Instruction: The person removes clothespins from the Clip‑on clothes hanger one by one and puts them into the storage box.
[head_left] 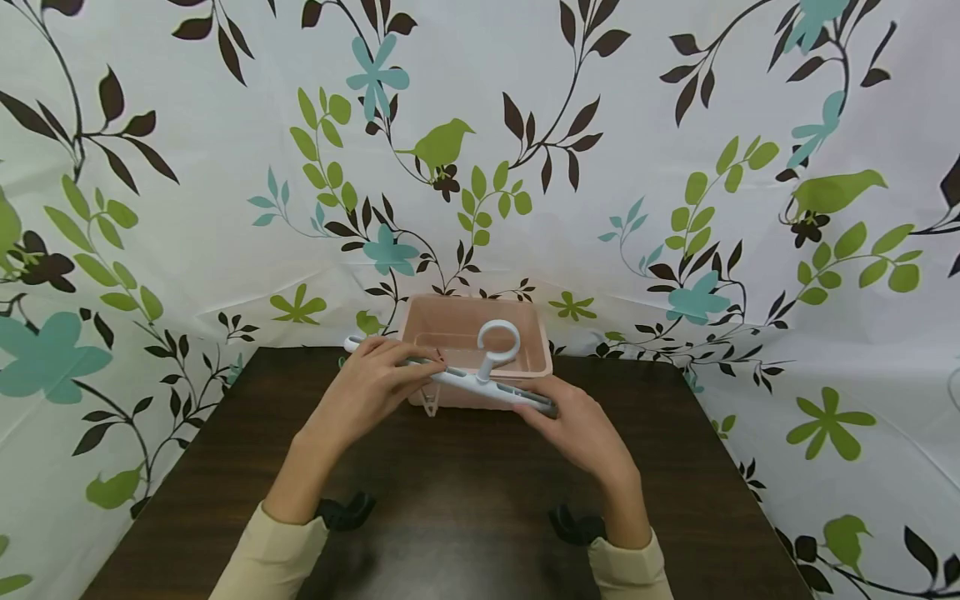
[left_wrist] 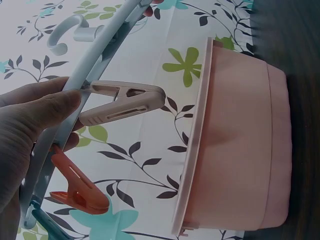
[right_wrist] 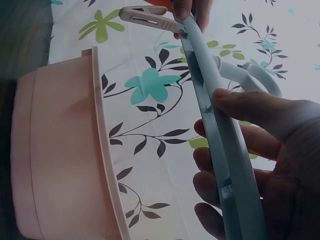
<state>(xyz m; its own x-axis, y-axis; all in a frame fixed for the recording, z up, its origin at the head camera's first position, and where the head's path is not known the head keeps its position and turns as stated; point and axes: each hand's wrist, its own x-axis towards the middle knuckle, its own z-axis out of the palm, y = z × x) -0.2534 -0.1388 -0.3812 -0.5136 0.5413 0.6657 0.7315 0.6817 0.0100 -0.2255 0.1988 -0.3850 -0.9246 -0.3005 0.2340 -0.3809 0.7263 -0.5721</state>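
Note:
A light-coloured clip hanger [head_left: 461,381] with a round hook [head_left: 501,340] is held by both hands above the front of a pink plastic bin [head_left: 453,312]. My left hand [head_left: 371,379] grips its bar near the left end, thumb on one side and fingers on the other. Toward the right end, my right hand [head_left: 581,425] grips the same bar, with the thumb near the hook's base. In the left wrist view, a beige clothespin [left_wrist: 107,112], an orange clothespin [left_wrist: 90,197] and a teal clothespin [left_wrist: 47,225] hang from the bar. The bin's contents are hidden.
The bin stands at the back of a dark wooden table [head_left: 465,492]. Close behind it and along both sides hangs a white patterned curtain [head_left: 525,233] with leaves, flowers and birds. Black straps [head_left: 348,510] circle the wrists.

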